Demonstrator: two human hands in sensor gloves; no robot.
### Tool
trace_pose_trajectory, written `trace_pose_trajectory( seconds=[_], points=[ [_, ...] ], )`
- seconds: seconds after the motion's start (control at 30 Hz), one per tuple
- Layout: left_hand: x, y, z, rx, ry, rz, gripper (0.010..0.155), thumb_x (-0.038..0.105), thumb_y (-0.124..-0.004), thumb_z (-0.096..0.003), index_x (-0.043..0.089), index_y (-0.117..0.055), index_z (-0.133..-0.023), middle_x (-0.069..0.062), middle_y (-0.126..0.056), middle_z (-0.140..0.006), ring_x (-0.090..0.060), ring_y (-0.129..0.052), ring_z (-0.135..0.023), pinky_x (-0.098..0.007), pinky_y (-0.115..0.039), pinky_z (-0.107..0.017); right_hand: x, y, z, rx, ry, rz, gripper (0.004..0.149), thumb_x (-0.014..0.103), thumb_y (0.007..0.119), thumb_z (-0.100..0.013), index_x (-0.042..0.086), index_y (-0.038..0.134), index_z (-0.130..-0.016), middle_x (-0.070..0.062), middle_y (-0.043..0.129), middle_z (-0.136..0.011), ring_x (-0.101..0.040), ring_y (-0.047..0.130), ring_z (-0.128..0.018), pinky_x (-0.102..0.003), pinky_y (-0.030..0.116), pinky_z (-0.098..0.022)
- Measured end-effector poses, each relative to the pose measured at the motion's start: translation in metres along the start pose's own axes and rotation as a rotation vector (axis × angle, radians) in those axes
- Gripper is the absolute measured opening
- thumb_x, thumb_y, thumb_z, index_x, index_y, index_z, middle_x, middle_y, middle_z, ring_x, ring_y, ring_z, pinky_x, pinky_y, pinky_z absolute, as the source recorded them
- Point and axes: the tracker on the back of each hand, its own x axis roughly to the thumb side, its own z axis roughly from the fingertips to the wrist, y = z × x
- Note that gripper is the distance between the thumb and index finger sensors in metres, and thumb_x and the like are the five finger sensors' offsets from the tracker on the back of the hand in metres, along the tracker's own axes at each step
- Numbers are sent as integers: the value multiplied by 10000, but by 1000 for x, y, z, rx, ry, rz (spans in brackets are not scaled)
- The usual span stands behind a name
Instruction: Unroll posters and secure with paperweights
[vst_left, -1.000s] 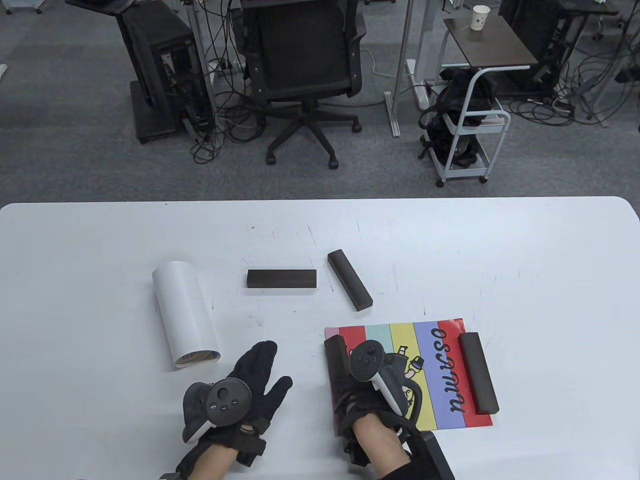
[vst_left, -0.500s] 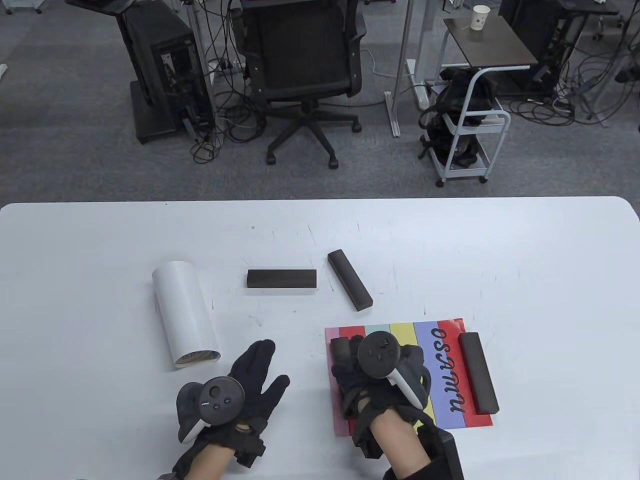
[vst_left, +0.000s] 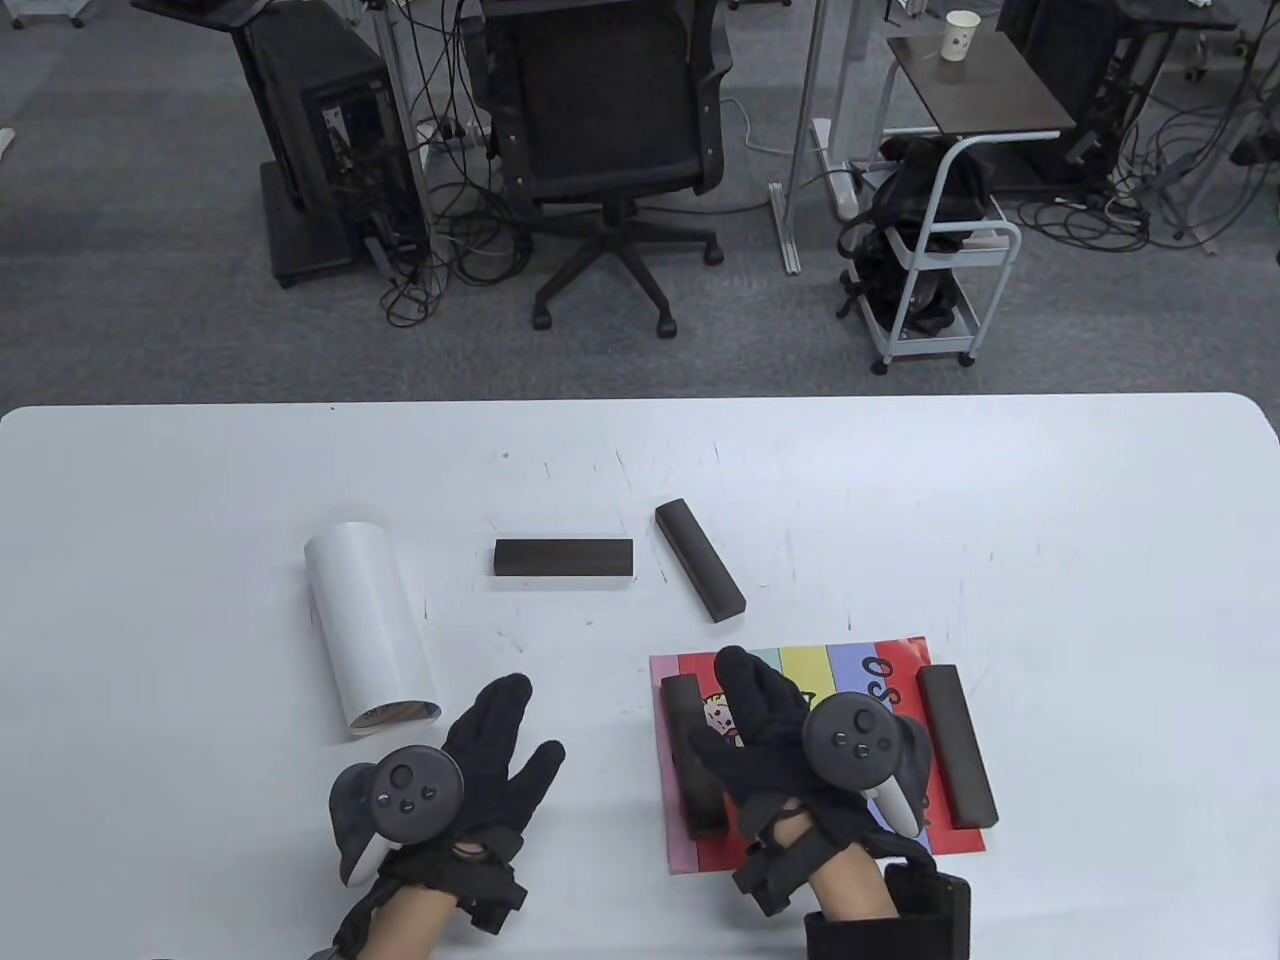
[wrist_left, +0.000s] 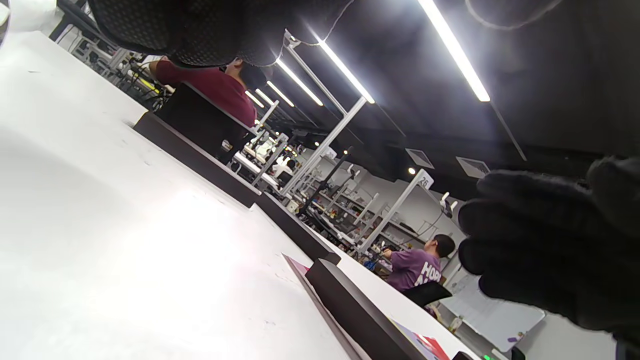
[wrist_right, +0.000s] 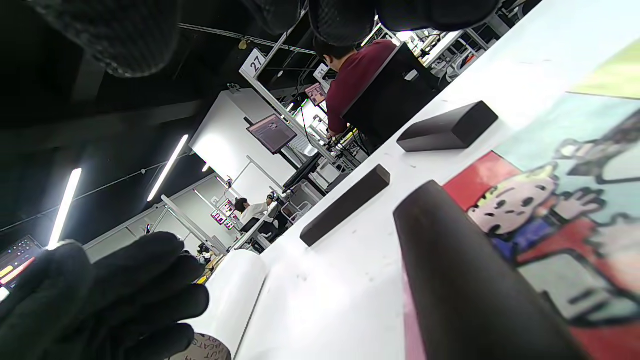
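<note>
We work on a wide white rectangular table (vst_left: 1000, 520). At about 5 o'clock on it lies the unrolled paper poster with coloured vertical stripes and a cartoon figure (vst_left: 850, 665), flat on the surface. At 9 o'clock from the poster, well apart from it, rests the white rolled paper poster (vst_left: 368, 625), lying on its side, its open end toward us.

We count 4 dark brown rectangular block paperweights. 1 dark block (vst_left: 957, 745) sits along the poster's right edge, at 3 o'clock on the sheet; another dark block (vst_left: 690, 760) sits along its left edge, at 9 o'clock, part of it hidden under our right hand. At 12 o'clock from the poster 2 spare blocks lie on bare table: a slanted block (vst_left: 700, 558) and, at its 9 o'clock, a level block (vst_left: 563, 558), near each other, not touching.

Our right hand in a black sensor glove (vst_left: 790, 750) is spread flat over the poster's left half, fingers extended toward 11 o'clock, gripping nothing; whether it touches the left block we cannot tell. Our left hand in a black sensor glove (vst_left: 470, 770) lies at 5 o'clock from the roll, fingers splayed wide, holding nothing.
</note>
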Motion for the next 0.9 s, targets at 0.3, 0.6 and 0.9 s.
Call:
trace_pose_trajectory(
  seconds=[0.3, 0.6, 0.9],
  points=[
    [-3, 30, -7, 60, 68, -51, 811, 623, -637, -498, 76, -502, -1081, -257, -560, -1089, -528, -659, -969, -617, -651, -656, -8, 1, 3, -2, 13, -39, 773, 547, 723, -435, 120, 427, -1007, -221, 462, -1049, -524, 472, -905, -564, 549, -656],
    [-51, 98, -44, 88, 510, -80, 898, 632, -687, -493, 18, -409, -1085, -311, -468, -1088, -562, -609, -963, -621, -631, -656, -12, -3, 3, -19, 39, -49, 767, 539, 723, -436, 113, 434, -1005, -223, 467, -1046, -527, 475, -901, -564, 551, -653],
    [-102, 78, -90, -129, 906, -210, 1033, 672, -675, -480, -55, -229, -1063, -390, -309, -1072, -663, -479, -968, -646, -615, -657, -23, -3, 2, -18, 96, -37, 761, 527, 724, -437, 105, 438, -1002, -231, 474, -1040, -535, 484, -892, -569, 554, -646]
  ],
)
